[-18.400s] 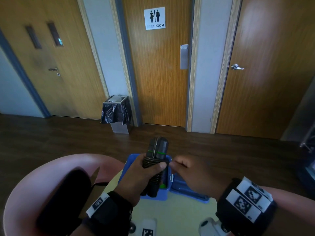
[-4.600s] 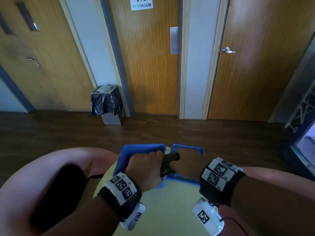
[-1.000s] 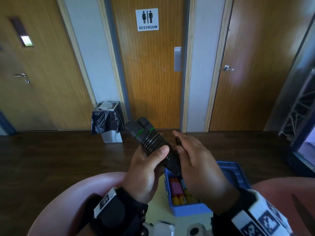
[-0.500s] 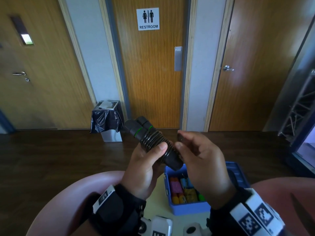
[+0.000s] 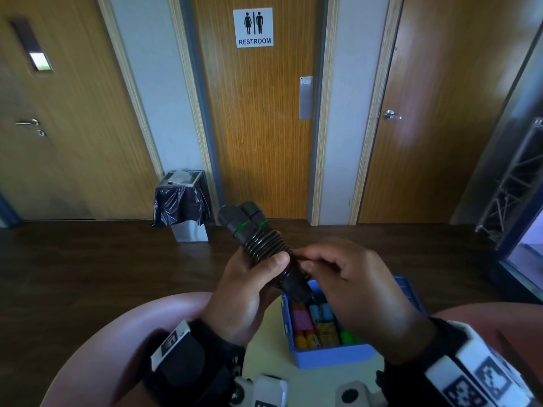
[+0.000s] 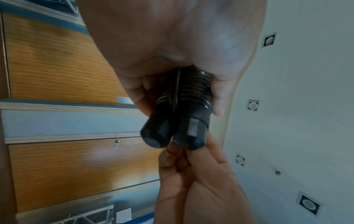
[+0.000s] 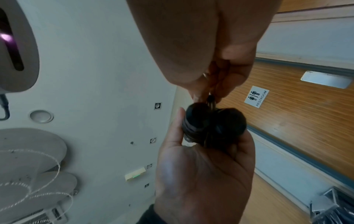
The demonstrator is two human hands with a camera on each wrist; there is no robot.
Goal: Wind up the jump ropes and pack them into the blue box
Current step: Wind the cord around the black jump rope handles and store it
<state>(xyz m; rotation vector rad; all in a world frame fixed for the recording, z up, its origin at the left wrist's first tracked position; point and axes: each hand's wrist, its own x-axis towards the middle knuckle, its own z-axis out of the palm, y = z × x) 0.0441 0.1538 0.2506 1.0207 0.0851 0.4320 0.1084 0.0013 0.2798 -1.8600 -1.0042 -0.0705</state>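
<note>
A black jump rope [image 5: 261,245] with green-ringed handles, its cord wound round both handles, is held up in front of me. My left hand [image 5: 249,286] grips the bundle, thumb pressed on the coils; the handle ends [image 6: 174,136] poke out past its fingers. My right hand [image 5: 346,277] pinches the loose end of the cord [image 7: 210,100] at the side of the coils. Below the hands, the blue box [image 5: 332,355] lies open on the pale round table [image 5: 323,383], with several coloured wound ropes [image 5: 317,327] inside.
Pink chair backs curve at the lower left [image 5: 123,342] and lower right [image 5: 505,315]. A bin with a black liner [image 5: 182,204] stands by the restroom door [image 5: 258,113]. Dark wooden floor lies beyond the table. A metal truss [image 5: 517,183] stands at right.
The right hand's fingers have curled and closed onto the cord end against the coils. The bundle sits a little lower, and the left hand still grips it.
</note>
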